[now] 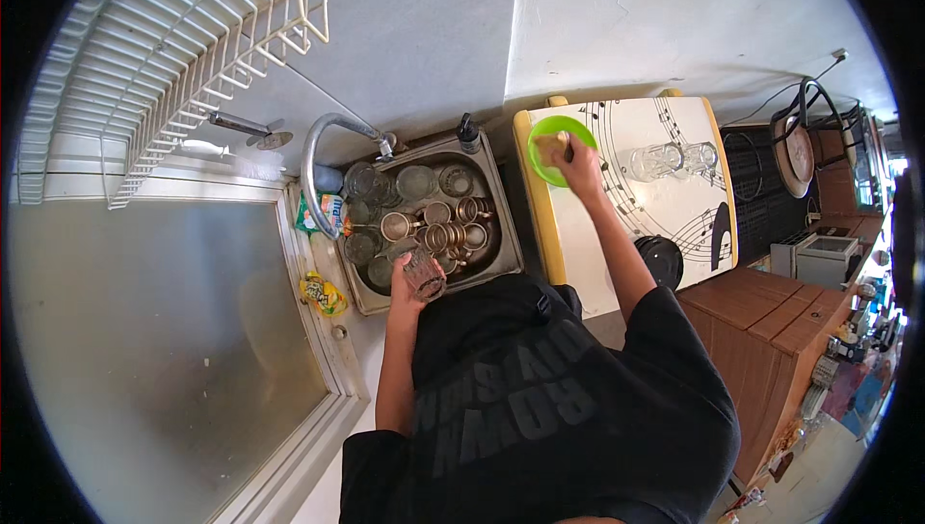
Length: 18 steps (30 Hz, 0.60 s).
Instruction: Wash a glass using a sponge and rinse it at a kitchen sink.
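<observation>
My left hand (409,282) is closed around a clear ridged drinking glass (425,277), tilted above the near edge of a steel sink (512,257). Inside the sink are several clear glass dishes (415,182) on the far and left sides. Several metal cups with handles (438,236) are crowded in its middle and right. My right hand (579,165) reaches into a lime-green bowl (569,124) on the table to the right. Its fingers grip what looks like a yellowish sponge (543,150), partly covered by the hand.
A curved faucet (312,155) arches over the sink's left side. Two clear glasses (656,162) lie sideways on the music-note tabletop (614,134), with stacked black plates (661,262) nearer me. A white wire rack (195,83) hangs upper left; a yellow packet (323,294) rests on the sill.
</observation>
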Tool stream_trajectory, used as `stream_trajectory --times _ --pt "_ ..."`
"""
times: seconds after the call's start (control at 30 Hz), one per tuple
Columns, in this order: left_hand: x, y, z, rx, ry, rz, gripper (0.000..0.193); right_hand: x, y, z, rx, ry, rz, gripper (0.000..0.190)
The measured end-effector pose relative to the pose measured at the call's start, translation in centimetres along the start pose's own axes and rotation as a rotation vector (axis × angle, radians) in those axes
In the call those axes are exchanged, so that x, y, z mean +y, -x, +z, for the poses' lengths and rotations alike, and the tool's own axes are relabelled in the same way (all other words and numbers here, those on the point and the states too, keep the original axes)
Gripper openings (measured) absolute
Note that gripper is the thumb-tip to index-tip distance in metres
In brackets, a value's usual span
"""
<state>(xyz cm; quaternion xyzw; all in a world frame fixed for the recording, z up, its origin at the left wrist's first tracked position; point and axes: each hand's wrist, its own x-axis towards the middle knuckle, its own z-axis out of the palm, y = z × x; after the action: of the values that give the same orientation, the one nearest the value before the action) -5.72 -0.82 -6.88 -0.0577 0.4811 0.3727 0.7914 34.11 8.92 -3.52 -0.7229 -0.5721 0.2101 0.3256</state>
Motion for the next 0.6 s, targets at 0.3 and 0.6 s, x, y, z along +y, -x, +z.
stream_trajectory --times 0.3,0.6 --pt "0.6 -1.7 0.4 -0.081 -0.076 -0.043 0.046 3.2 -2.7 2.4 -0.144 0.573 -0.237 0.012" --pt "0.7 -1.4 1.2 0.034 -0.113 -0.023 0.044 3.5 -2.5 2.2 -0.18 0.324 -0.184 0.012"
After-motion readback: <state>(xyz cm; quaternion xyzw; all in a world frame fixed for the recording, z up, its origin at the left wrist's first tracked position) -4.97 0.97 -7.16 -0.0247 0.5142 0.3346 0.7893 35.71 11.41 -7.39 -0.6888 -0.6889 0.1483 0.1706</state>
